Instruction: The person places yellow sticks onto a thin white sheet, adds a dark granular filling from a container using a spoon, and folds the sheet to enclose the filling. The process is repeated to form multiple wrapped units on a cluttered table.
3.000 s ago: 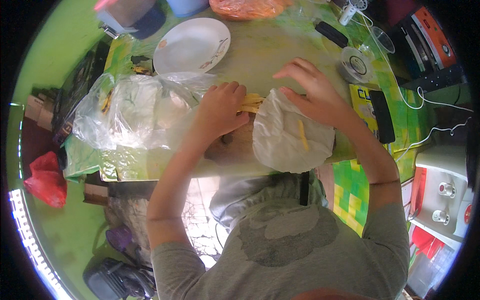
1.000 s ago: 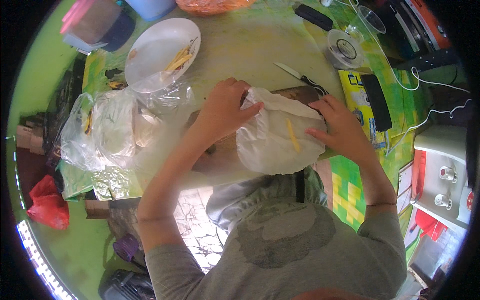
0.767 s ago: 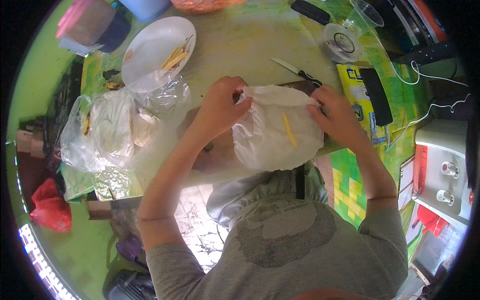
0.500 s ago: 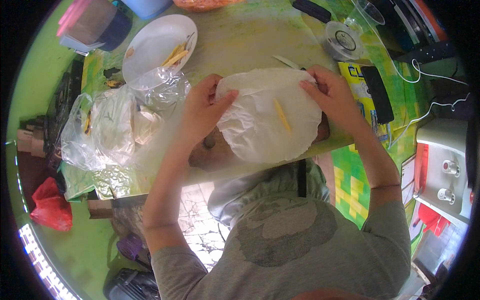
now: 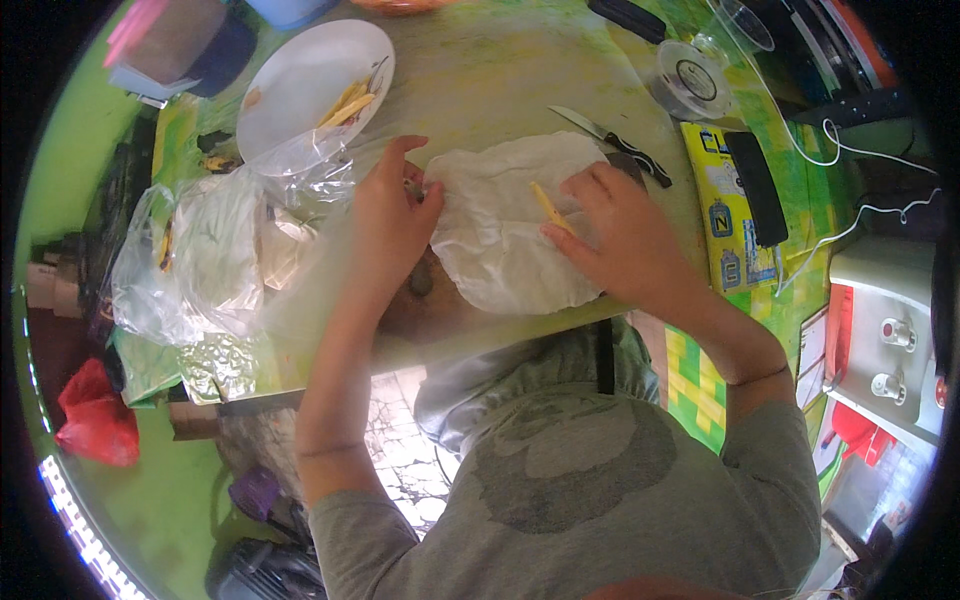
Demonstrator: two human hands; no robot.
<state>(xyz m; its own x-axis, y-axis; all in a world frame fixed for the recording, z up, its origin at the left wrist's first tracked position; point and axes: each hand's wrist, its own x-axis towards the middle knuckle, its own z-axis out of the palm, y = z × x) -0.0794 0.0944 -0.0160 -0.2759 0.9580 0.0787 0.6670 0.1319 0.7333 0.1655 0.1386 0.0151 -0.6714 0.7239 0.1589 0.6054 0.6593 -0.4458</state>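
Note:
A thin, round white wrapper sheet [image 5: 510, 262] lies wrinkled over a brown board [image 5: 440, 295] near the table's front edge. On it rests a slim yellow strip [image 5: 547, 204], slanting. My right hand [image 5: 618, 225] is over the sheet's right side, thumb at the strip's near end and fingers curled but apart from the thumb. My left hand [image 5: 392, 215] is at the sheet's left edge, index finger stretched out and thumb apart. Beyond the right hand lies a black-handled knife [image 5: 615, 142]. More yellow strips [image 5: 350, 103] lie on a white plate [image 5: 290, 75] at the far left.
Clear plastic bags [image 5: 215, 245] with pale contents cover the table's left side. Far right are a round lidded container [image 5: 690, 80], a clear cup [image 5: 742, 25] and a black case [image 5: 757, 188]. White cables [image 5: 850, 150] hang off the right edge, near a water dispenser [image 5: 885, 320].
Both hands have let go of the sheet, which now lies lower and flatter on the board. My right hand has moved left to the yellow strip. The knife is more fully visible.

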